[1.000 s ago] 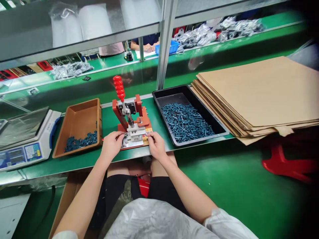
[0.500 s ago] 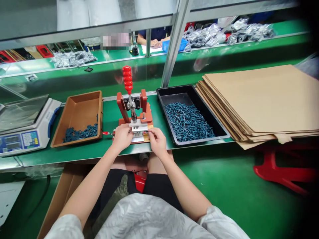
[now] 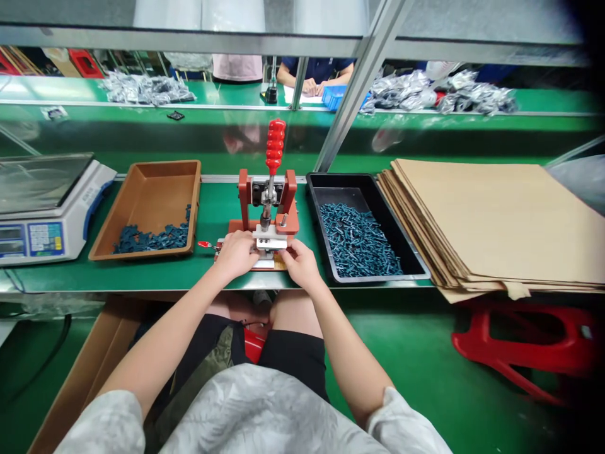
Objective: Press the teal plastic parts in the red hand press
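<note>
A toggle press with a red ribbed handle (image 3: 275,146) stands upright on the green bench, its metal plunger above a silver block (image 3: 271,238). My left hand (image 3: 236,255) is at the left side of this block, fingers bent and pressed together at the jig; what they hold, if anything, is hidden. On the right side, my right hand (image 3: 301,263) has thumb and fingers pinched close against the jig, around something too small to make out. A small red-tipped lever (image 3: 205,244) sticks out left of my left hand.
Left of the press lies a brown tray (image 3: 158,180) with flat blue pieces, beside a weighing scale (image 3: 45,214). To the right are a black tray (image 3: 338,186) of slim blue parts and stacked cardboard sheets (image 3: 496,221). A red stool (image 3: 520,343) stands below. Another person's hands (image 3: 314,87) rest across the bench.
The camera view has shifted and levelled. My right fingers have moved in closer against the jig; the small dark piece seen at their tips before is now hidden. My left hand stays at the jig.
</note>
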`<state>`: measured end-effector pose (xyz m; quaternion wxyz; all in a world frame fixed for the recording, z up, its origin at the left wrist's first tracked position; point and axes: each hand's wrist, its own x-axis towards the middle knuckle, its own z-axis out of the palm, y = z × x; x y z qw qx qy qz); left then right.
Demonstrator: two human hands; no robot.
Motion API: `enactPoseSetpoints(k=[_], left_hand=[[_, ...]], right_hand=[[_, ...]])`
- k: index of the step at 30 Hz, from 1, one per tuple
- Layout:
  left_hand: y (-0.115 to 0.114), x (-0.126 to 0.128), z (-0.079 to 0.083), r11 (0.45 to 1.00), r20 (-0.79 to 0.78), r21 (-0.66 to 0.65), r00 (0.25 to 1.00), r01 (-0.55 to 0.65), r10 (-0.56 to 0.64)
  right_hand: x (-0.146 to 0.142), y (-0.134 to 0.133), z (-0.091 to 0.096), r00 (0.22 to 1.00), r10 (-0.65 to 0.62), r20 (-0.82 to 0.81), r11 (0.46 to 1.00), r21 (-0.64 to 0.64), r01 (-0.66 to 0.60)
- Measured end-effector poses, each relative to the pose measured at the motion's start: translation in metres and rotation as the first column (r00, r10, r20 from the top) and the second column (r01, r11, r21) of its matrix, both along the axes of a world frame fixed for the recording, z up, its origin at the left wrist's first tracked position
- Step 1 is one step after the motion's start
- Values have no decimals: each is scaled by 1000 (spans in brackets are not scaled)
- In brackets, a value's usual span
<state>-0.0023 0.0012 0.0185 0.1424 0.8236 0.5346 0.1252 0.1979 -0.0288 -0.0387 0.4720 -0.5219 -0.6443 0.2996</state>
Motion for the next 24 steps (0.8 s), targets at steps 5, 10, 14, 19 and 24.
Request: enactPoseSetpoints(k=[5,10,14,19,24], left_hand=[[3,-11,0,993,42,-39,993,111,-110],[6,-12,-4,996,50,-37,995,85,-83],[4,-11,-5,995,64,-20,993,97,-96],[0,-11,-5,994,72,1,992,108,-108],[0,-7,-3,996,46,7,995,86,-86]], right_hand=[[-10,16,-1,994,110,26,994,21,-110],[-20,22,-2,993,121,-7,993,14,-121],[-21,19,-1,989,140,57,984,99,-145],[-22,15,-2,984,108,144,975,179,-133],[-24,14,-3,983,94,155,970,208,-126]])
